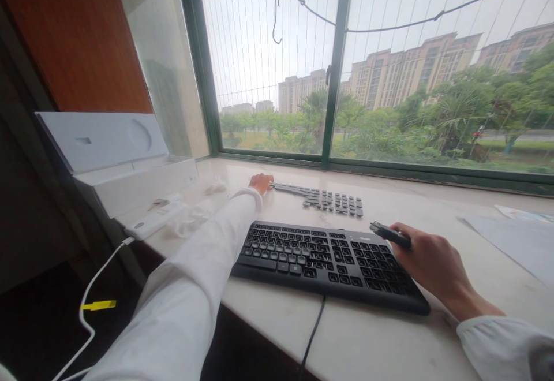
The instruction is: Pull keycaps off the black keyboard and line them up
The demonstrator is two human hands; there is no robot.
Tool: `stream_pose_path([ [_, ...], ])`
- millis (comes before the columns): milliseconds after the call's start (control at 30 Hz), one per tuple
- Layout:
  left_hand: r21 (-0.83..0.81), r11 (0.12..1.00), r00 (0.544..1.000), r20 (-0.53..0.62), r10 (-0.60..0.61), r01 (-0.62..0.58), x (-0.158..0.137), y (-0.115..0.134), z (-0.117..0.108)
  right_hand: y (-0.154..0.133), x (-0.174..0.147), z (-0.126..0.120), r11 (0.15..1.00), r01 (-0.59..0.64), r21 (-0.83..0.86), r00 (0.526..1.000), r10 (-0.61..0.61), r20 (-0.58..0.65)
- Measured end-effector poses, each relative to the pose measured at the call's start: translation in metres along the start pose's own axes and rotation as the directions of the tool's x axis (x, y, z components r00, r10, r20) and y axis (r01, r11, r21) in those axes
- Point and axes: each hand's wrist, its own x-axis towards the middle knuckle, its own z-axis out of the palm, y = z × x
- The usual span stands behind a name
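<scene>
A black keyboard (322,254) lies on the pale windowsill counter. Much of it is bare of keycaps, while caps sit on the lower left block. Behind it, loose dark keycaps (337,201) are laid out in rows. My left hand (261,183) reaches past the keyboard to the left end of those rows, its fingers drawn together; what they pinch is too small to make out. My right hand (428,260) is closed around a short black-handled tool (392,235) with a greyish tip, held above the keyboard's upper right corner. The tip's exact shape is unclear.
An open white box (151,179) stands at the left, with a white power strip (151,219) and crumpled clear plastic (188,222) beside it. White papers (511,242) lie at the right. The keyboard's cable (314,329) hangs over the front edge. A window (333,81) closes off the back.
</scene>
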Motion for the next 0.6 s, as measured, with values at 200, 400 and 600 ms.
stream_pose_path([
  [200,0.0,1.0,1.0,0.001,0.002,-0.002,0.0001,0.0024,0.0016,0.0019,0.0,0.0012,1.0,0.007,0.005,1.0,-0.007,0.009],
  [400,0.016,1.0,1.0,0.006,0.013,-0.013,-0.0005,0.0059,0.003,0.0004,-0.0004,-0.0006,1.0,0.009,0.014,1.0,-0.009,0.012],
  [600,-0.007,1.0,1.0,0.012,-0.009,0.01,-0.0042,0.0092,-0.0001,0.0013,0.0009,0.0011,1.0,0.016,0.019,1.0,-0.015,-0.019],
])
